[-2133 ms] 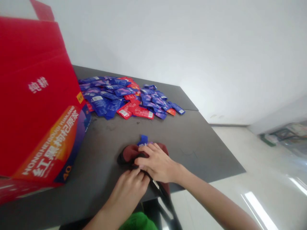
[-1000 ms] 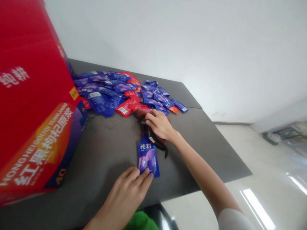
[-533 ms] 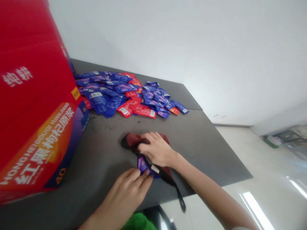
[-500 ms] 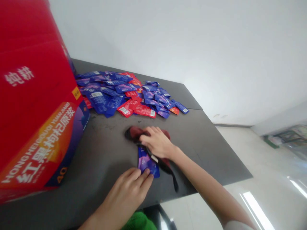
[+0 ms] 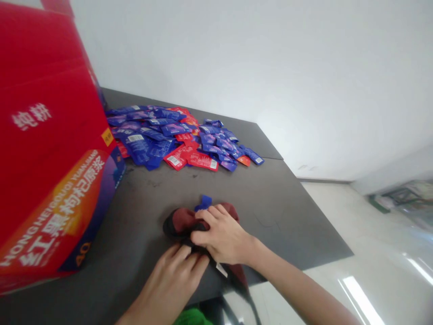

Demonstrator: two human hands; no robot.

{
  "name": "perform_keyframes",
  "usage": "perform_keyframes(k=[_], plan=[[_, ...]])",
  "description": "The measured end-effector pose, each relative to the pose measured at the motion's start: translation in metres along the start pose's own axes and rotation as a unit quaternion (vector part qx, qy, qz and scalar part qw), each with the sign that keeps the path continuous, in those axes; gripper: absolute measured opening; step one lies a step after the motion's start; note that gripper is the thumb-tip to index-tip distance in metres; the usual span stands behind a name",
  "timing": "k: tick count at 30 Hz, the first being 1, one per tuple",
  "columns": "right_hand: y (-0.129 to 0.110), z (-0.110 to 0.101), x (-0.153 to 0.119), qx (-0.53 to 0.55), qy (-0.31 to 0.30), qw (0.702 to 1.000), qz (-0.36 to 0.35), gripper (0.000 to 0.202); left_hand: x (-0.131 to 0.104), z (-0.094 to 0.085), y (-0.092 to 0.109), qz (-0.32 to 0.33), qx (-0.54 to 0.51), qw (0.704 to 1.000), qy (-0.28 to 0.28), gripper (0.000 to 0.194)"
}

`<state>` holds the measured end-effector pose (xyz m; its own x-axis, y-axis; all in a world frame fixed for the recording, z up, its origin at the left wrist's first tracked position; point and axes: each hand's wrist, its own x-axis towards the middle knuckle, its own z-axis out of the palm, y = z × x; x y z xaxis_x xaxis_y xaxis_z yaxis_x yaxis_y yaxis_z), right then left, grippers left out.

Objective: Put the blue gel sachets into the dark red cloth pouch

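My right hand point(image 5: 221, 234) presses a dark red cloth point(image 5: 182, 220) with black trim flat on the grey table point(image 5: 287, 212), near its front edge. A blue sachet point(image 5: 204, 201) lies under the cloth, with only its top corner showing beyond my fingers. My left hand point(image 5: 176, 277) rests flat just in front, fingertips touching the cloth's near edge where the sachet is covered. A black strap of the cloth trails off the table edge below my right wrist.
A large red carton point(image 5: 47, 171) with white lettering stands at the left. A heap of blue and red sachets point(image 5: 176, 137) lies at the back of the table. The table edge and a shiny floor point(image 5: 355, 253) are at the right.
My right hand slid the red cloth out toward the heap, baring the blue sachet, then drew it back over the sachet. My left hand stayed pinning the sachet's near end.
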<state>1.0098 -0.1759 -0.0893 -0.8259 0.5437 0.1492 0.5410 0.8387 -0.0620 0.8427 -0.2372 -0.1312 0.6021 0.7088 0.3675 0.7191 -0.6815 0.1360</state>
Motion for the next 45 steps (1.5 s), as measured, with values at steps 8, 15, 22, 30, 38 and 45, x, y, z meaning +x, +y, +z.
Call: perform_keyframes(k=[8, 15, 22, 30, 38, 45], plan=[[0.090, -0.012, 0.040, -0.044, 0.048, 0.981, 0.181, 0.024, 0.004, -0.002, -0.004, 0.017, -0.004, 1.000, 0.000, 0.037], [0.001, -0.038, -0.004, 0.022, 0.091, 0.995, 0.031, 0.015, 0.000, -0.002, 0.000, -0.009, 0.022, 0.999, -0.031, 0.029], [0.029, 0.015, 0.006, -0.022, 0.013, 0.996, 0.082, 0.014, 0.004, -0.008, 0.006, 0.018, 0.036, 0.998, -0.041, 0.033], [0.042, -0.029, 0.015, 0.008, 0.126, 0.980, 0.151, 0.023, 0.004, -0.007, 0.006, -0.006, 0.030, 0.999, -0.033, 0.044], [0.011, 0.012, 0.003, -0.002, 0.012, 0.998, 0.057, 0.015, -0.003, 0.002, 0.010, -0.018, 0.031, 0.999, -0.022, 0.043], [0.079, -0.014, 0.033, -0.042, 0.057, 0.981, 0.181, 0.023, 0.001, -0.007, 0.008, -0.024, 0.029, 0.999, -0.036, 0.049]])
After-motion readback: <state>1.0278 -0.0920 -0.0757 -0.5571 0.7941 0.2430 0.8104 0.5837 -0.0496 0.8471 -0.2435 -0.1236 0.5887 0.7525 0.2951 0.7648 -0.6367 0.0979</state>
